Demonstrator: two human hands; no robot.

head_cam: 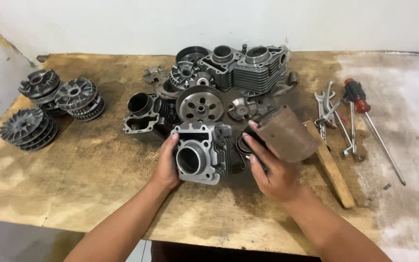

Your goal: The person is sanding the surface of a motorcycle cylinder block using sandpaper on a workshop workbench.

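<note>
Fingers (170, 145) against engine cylinder (202, 153)

Cylinder block (201, 153) by the left hand (167, 165) was light silver-grey, bore rim bright. Worn sheet (287, 133) in the right hand (272, 172) was rust-brown, mottled. Finned cylinder blocks (248, 68) at the back were darker grey. Round drum (200, 104) was dull grey with dark holes. Finned pulley discs (40, 109) on the left were dark grey, ribbed. Screwdriver (360, 99) had a red and black handle; wrenches (326, 109) were shiny silver. Tabletop (98, 160) was tan wood, stained dark, whitish on the right. Wooden stick (333, 167) was pale brown.
</note>
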